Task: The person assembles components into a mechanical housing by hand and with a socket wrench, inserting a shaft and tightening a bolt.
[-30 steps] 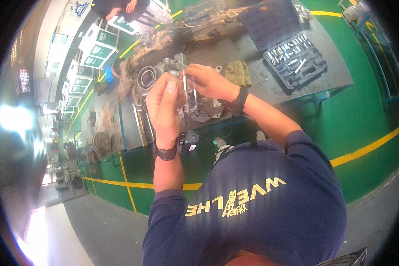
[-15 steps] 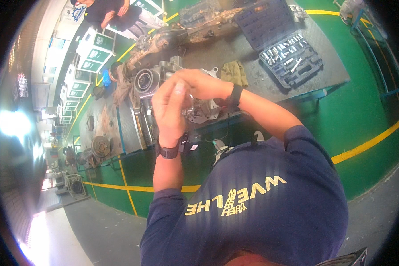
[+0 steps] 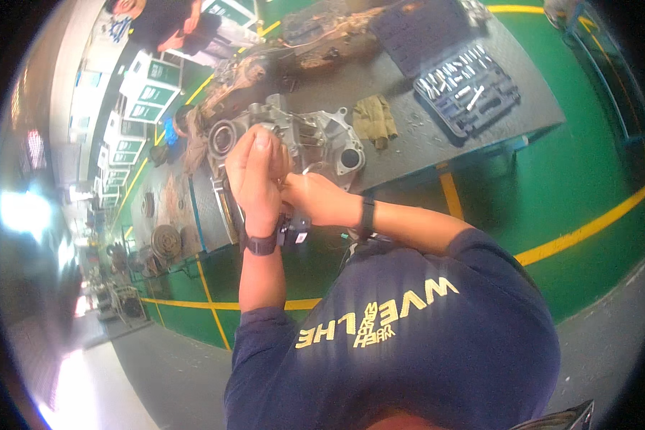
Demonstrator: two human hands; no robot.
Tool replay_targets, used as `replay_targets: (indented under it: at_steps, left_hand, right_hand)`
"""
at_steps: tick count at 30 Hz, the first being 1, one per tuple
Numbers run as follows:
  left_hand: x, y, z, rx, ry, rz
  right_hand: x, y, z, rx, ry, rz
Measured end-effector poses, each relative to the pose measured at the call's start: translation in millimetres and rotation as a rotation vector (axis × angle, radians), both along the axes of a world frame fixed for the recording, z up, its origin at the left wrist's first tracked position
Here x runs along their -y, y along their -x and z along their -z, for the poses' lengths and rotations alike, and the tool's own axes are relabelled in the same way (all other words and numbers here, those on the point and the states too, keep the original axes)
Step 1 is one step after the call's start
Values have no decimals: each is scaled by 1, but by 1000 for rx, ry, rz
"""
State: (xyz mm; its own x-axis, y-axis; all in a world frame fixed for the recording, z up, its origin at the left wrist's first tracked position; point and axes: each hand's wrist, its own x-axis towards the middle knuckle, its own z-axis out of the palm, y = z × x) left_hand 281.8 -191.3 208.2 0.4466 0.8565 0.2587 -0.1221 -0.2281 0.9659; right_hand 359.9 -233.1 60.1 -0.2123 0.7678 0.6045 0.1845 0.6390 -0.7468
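My left hand (image 3: 254,175) is raised in front of a grey cast-metal housing (image 3: 340,136), its fingers curled closed. Against its palm side, my right hand (image 3: 319,199) is closed too, with the fingertips tucked in beside the left hand. Whatever the two hands grip between them is hidden. Beyond the left hand, a round metal ring (image 3: 223,136) shows at the housing's left end. The housing's right end has a flange with a dark round hole. Both wrists wear dark bands.
The housing rests on a dark workbench (image 3: 423,147). An olive cloth (image 3: 375,120) lies right of it, then an open socket set case (image 3: 473,107). Dirty mechanical parts (image 3: 315,32) lie along the back. Round discs (image 3: 166,242) sit at the left. Another person (image 3: 183,29) stands across the bench.
My right hand has come down and toward me, from over the housing to beside the left hand, uncovering the housing's right side. My left hand has shifted slightly left.
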Motion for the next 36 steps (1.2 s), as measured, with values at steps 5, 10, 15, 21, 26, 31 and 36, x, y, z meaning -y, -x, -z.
replay_targets:
  at_steps: [5, 10, 15, 21, 26, 31, 36]
  left_hand:
    - [22, -5, 12, -51, -53, 66]
    - [38, -24, 13, -213, -224, -118]
    - [27, -13, 6, -131, -199, -134]
    - [9, 2, 9, -125, -152, -78]
    - [-7, 23, 7, -60, -52, -117]
    - [-9, 30, 9, 84, 36, -41]
    - [-21, 26, 11, 155, 40, 45]
  right_hand:
    - [-29, 23, 1, -248, -52, 367]
    - [-58, -5, 6, -317, -319, 554]
    - [-63, -42, 10, -91, -212, 518]
    - [-64, -62, -16, 67, -4, 395]
    - [-54, -66, -14, 48, 10, 333]
    - [-5, -54, -4, 91, -22, 324]
    - [20, 14, -7, -47, 41, 167]
